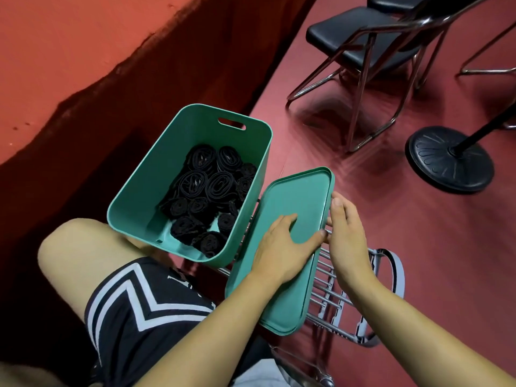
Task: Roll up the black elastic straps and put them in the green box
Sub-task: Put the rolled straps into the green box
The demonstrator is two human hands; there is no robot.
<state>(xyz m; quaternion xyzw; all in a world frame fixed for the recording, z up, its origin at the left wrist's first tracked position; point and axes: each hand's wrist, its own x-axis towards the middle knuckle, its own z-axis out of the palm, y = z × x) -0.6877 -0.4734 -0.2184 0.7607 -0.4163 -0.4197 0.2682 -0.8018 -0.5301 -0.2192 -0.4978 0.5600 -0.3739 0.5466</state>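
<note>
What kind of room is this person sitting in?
Probably a hall or meeting room, not a home, though I can't be sure. The floor is dark red, black padded chairs with metal frames stand around, and the round black base of some stand sits nearby.

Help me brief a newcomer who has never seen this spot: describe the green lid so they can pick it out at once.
Start at the open green box full of rolled black straps, resting by the person's knee. Just right of it, on a wire rack, lies the lid, with the left hand flat on top and the right hand at its right edge. It matches the box's green but is flat and shallow-rimmed.
</note>
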